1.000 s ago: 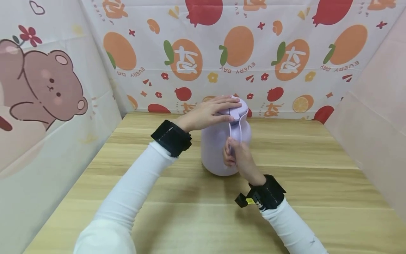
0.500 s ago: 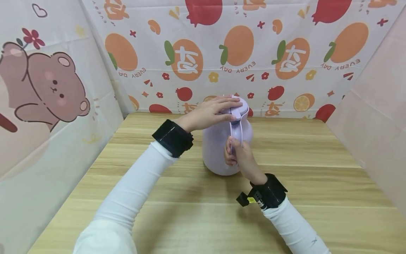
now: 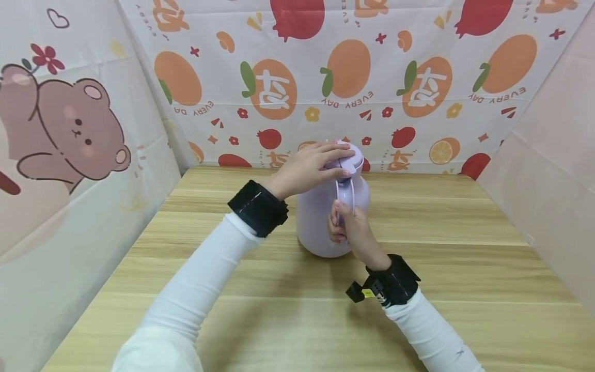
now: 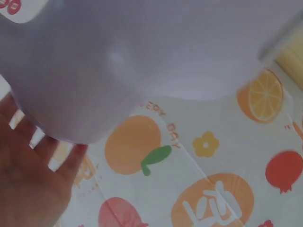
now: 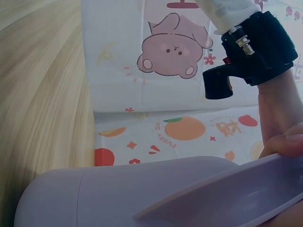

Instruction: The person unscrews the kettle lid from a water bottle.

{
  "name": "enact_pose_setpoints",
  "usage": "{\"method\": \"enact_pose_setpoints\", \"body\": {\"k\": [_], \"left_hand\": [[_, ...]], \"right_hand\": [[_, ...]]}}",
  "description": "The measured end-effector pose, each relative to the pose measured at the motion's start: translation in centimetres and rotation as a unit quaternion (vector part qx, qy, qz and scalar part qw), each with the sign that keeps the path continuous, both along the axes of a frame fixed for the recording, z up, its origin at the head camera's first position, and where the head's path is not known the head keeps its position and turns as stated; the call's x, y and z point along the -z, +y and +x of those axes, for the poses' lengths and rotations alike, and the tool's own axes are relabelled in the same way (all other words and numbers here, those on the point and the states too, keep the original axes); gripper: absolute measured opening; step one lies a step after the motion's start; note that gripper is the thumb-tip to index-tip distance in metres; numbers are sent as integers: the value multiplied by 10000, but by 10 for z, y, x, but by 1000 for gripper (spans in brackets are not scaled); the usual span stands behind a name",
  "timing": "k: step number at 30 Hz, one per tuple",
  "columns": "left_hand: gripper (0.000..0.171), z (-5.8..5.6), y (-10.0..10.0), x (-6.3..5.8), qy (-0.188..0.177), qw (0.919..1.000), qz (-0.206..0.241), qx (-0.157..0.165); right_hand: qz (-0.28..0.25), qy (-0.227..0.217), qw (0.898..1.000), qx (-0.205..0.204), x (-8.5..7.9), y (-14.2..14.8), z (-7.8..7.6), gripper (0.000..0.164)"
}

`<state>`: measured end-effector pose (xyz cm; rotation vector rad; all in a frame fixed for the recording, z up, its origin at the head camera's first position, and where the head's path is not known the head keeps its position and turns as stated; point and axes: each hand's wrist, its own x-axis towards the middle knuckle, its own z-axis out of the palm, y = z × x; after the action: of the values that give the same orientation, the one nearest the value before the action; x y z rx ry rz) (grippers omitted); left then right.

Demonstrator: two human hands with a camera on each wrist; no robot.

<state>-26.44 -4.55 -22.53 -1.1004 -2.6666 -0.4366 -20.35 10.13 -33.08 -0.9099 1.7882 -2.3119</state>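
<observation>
A lavender insulated jug [image 3: 316, 222] stands upright on the table, its handle toward me. My left hand [image 3: 309, 168] lies over the jug's lid [image 3: 351, 160] from the left, thumb along the near edge and the other fingers across the top and far side. In the left wrist view, the fingers of the left hand [image 4: 42, 175] touch the edge of the lavender surface. Curled around the handle [image 3: 345, 191], my right hand [image 3: 353, 227] grips it about midway down. The right wrist view shows the jug's side [image 5: 118, 194] and the left hand's wrist [image 5: 279, 106] beyond.
The light wooden table [image 3: 260, 320] spreads around the jug. A fruit-print cloth [image 3: 214, 139] hangs close behind it. Another cloth with a bear print [image 3: 79, 129] borders the left side, and a pale pink one [image 3: 548, 181] the right.
The left wrist has shifted slightly right and toward me, while the left fingers keep their place on the lid. The right hand and jug look nearly unchanged.
</observation>
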Motion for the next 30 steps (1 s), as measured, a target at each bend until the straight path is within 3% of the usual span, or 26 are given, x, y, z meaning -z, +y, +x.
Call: {"method": "enact_pose_setpoints", "body": {"k": [6,13,21,30], "left_hand": [[52,7,10,0,584,9970,-191,-463],[50,13,19,1,1327,9875,-90,-846],[52,13,29,4,1365,9829,137,-1231],[52,12,37,2,1533,9769,439,-1426]], "right_hand": [[37,47,10000,19,1,1,-1,38],[78,95,9999,-2,2,0,-1,38],[1,20,10000,-20,1,0,-2,38],[13,-104,9999,-7,-1,-1,-3,40]]}}
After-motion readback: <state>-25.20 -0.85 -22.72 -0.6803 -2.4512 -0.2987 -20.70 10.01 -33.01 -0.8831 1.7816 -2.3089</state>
